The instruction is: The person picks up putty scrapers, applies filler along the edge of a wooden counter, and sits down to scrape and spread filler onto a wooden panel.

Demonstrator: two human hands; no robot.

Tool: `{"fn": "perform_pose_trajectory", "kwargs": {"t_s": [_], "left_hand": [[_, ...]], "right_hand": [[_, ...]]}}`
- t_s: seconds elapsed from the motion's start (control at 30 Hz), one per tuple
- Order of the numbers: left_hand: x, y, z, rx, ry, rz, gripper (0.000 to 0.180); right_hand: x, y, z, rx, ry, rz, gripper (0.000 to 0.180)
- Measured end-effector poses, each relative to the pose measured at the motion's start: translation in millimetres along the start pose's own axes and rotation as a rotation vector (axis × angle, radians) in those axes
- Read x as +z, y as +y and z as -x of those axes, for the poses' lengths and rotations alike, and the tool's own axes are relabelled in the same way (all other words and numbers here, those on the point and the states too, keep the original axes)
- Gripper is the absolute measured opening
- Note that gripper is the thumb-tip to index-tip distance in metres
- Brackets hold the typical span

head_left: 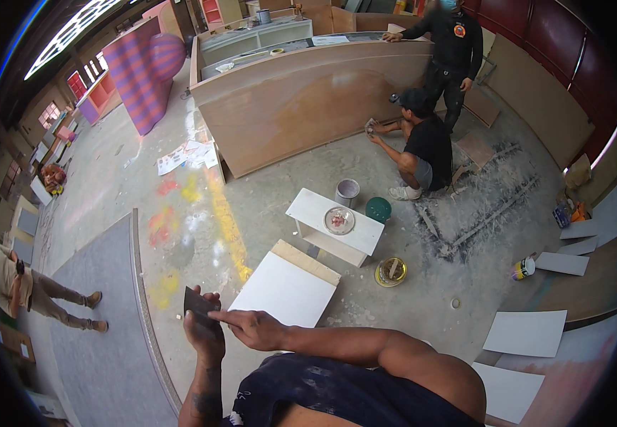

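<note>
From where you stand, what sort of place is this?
Probably a carpentry or fit-out workshop. A large curved plywood counter is being worked on by a crouching person, white boards lie on the dusty concrete floor, and open paint tins stand about.

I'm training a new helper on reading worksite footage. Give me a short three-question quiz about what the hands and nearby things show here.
1. True or false: the left hand holds a flat dark scraper.
2. What does the right hand do? A) lifts the white board B) touches the scraper with a finger C) grips a bucket
3. Fill in: a round dish sits on the small white ____.

Key: 1 true; 2 B; 3 table.
</note>
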State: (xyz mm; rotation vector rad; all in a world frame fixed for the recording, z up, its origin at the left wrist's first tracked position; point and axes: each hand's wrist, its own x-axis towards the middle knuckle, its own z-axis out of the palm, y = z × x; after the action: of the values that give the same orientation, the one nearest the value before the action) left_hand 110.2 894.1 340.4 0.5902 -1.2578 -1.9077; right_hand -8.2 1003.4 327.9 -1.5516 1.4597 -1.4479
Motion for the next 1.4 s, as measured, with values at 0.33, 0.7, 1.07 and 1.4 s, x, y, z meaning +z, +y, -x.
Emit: {"fn": "perform_pose_trajectory", "kwargs": {"t_s": [0.33, 0.7, 1.07, 1.4], "left_hand": [[-12.0, 2.2, 4.6, 0.072, 0.149, 0.049, 0.072], [-30.8, 11.2, 19.2, 0.031, 0.248, 0.097, 0.073], [-116.0, 10.9, 4.8, 0.033, 0.361, 0.265, 0.072], [-255.9, 17.9, -49.4, -0.154, 0.362, 0.545, 0.077]], "right_hand": [[28.1, 16.3, -13.9, -0.124, 0.023, 0.145, 0.045], [34.1, 7.9, -25.1, -0.116, -0.092, 0.113, 0.051], [100.3, 17.3, -73.9, -0.113, -0.189, 0.081, 0.043], [201.8, 31.9, -174.3, 0.092, -0.388, 0.236, 0.049]]}}
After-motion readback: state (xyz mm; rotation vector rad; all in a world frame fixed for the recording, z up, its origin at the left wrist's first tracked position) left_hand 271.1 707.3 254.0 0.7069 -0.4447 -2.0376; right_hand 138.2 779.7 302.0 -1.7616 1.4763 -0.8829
